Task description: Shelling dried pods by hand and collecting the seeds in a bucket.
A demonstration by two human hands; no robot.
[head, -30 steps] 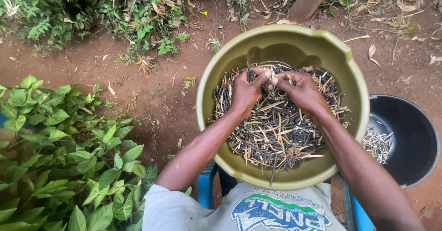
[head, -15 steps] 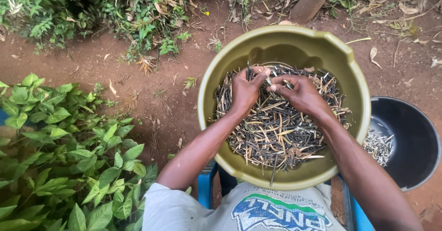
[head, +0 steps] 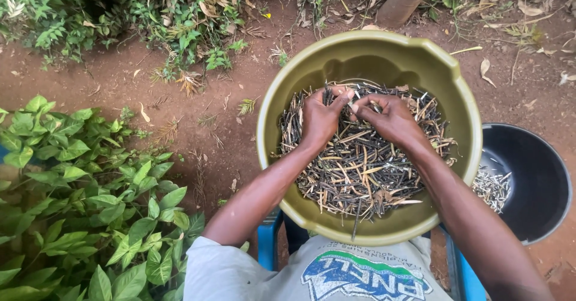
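Against the far inner side of the olive-green round plastic basin [head: 462, 121], both hands work at one thin dark dried pod [head: 328, 93] lifted off the heap. Left hand [head: 321, 119]: fingers curled, thumb and fingertips pinched shut on the pod near its upper end. Right hand [head: 389, 119]: fingers bent, tips pressed toward the left thumb, apparently gripping the same pod or a neighbouring one; exact contact hidden by knuckles, cannot tell.

Heap of slender dry pods, dark brown mixed with straw-yellow [head: 360, 169], fills the basin floor and lies loose and criss-crossed.

Judgement on handling: each pod looks very light, stiff and brittle, likely to snap or split along its seam under a twist. Surface dry, not slippery. Best hold is a fingertip pinch near the ends, one hand each side, rather than a fistful, since pieces are narrow and tangle.

Basin sits on the lap, above a pale grey printed shirt [head: 288, 277] and a blue chair frame [head: 267, 247]. Black round tub [head: 540, 181] just right of the basin, holding a small pale scatter [head: 492, 188]. Reddish bare earth [head: 120, 85] around; broad-leaved green plants [head: 78, 205] left.
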